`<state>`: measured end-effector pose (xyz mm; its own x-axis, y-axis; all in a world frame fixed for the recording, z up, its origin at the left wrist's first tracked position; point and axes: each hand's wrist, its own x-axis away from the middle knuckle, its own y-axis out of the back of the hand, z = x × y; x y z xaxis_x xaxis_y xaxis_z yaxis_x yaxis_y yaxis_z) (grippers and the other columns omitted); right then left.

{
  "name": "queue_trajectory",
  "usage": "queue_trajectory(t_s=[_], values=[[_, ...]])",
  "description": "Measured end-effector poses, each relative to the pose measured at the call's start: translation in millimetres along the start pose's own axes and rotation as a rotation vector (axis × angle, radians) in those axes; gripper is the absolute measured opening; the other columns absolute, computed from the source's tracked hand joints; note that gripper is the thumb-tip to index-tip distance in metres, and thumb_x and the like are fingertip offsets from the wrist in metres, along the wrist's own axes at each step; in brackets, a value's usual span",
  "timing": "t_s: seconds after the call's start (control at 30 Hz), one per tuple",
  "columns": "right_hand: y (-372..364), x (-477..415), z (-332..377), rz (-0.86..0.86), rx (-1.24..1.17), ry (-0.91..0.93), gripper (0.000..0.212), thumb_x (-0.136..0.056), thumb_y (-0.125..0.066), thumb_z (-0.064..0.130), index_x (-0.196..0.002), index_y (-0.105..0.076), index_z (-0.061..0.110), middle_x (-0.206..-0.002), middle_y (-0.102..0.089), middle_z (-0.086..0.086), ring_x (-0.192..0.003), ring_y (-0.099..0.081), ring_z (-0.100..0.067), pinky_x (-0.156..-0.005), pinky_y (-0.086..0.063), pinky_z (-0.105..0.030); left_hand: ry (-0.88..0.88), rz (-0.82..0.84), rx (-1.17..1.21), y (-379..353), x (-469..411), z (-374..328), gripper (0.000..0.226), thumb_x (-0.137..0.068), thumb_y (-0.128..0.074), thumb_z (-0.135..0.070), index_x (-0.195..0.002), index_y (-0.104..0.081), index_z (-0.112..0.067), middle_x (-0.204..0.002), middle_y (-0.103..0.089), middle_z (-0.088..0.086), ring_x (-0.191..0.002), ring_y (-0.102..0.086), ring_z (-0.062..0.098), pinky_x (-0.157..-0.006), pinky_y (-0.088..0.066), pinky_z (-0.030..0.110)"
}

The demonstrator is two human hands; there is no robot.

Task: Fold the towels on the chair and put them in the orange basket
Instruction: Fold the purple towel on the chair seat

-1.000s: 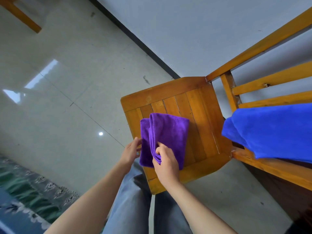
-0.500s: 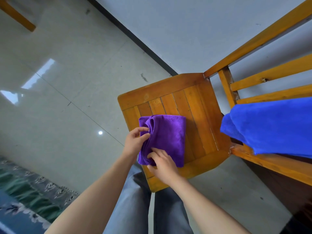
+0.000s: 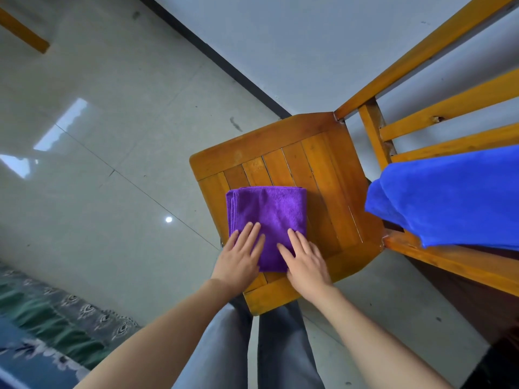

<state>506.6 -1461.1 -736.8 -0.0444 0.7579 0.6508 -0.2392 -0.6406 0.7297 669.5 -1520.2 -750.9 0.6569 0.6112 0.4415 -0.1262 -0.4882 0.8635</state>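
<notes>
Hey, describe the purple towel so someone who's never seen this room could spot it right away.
Find the wooden chair by the wall. On its slatted seat lies the purple towel, folded square, with the left hand and the right hand flat on its near edge. The only other cloth, the blue towel, hangs unfolded off to the right.

A glossy floor (image 3: 98,220) of pale grey tiles fills the left side, from 8 to 11 o'clock. It mirrors a bright window-shaped reflection (image 3: 60,127) at 9 o'clock and a small round glint (image 3: 168,219) nearer the centre. A black baseboard (image 3: 213,54) runs diagonally from 12 o'clock towards the centre, beneath a plain grey-white wall (image 3: 295,46). A dark scuff mark (image 3: 235,124) sits beside it. A green and blue patterned rug (image 3: 50,327) lies at 7 o'clock. An orange wooden bar (image 3: 22,35) crosses the corner at 10 o'clock.
</notes>
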Motion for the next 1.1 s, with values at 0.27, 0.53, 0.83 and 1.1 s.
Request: queue_trajectory(t_s=[0.27,0.53,0.83,1.1], values=[[-8.7,-9.8,-8.9,0.03,0.27,0.075,0.084,-0.047,-0.09,0.034,-0.125,-0.059,0.02,-0.133,-0.053,-0.018,-0.122,-0.051,-0.038,-0.094,-0.045,-0.05,-0.004,0.071,-0.138,-27.0,2.7,3.8,0.086,-0.046,-0.09,-0.027,-0.123,-0.059,-0.008,-0.13,-0.056,0.02,-0.119,-0.053,0.039,-0.095,-0.036,0.049],[4.3,-5.8,-16.0,-0.351,0.159,0.196,0.043,-0.04,-0.092,0.015,-0.077,-0.069,0.011,-0.077,-0.068,-0.009,-0.069,-0.066,-0.023,-0.052,-0.054,-0.025,-0.043,-0.06,-0.116,-14.8,-6.3,8.8,0.066,-0.043,-0.092,-0.015,-0.104,-0.068,-0.004,-0.11,-0.067,0.021,-0.098,-0.065,0.038,-0.073,-0.056,0.045],[76.0,49.8,-33.2,-0.61,0.146,0.233,0.037,-0.047,-0.086,0.005,-0.077,-0.066,0.009,-0.073,-0.064,-0.007,-0.065,-0.062,-0.021,-0.049,-0.05,-0.022,-0.22,-0.33,-0.074,80.2,-0.1,-11.9,0.058,-0.048,-0.088,-0.005,-0.1,-0.06,-0.003,-0.092,-0.07,0.017,-0.081,-0.069,0.03,-0.06,-0.057,0.034],[200.8,111.6,-26.6,-0.847,0.338,0.449,0.03,-0.052,-0.085,0.005,-0.075,-0.066,0.01,-0.073,-0.065,-0.006,-0.066,-0.063,-0.02,-0.046,-0.05,-0.022,-0.145,-0.585,-0.116,205.7,48.4,-48.7,0.068,-0.047,-0.089,-0.007,-0.101,-0.047,-0.008,-0.089,-0.07,0.013,-0.076,-0.069,0.028,-0.06,-0.058,0.032]])
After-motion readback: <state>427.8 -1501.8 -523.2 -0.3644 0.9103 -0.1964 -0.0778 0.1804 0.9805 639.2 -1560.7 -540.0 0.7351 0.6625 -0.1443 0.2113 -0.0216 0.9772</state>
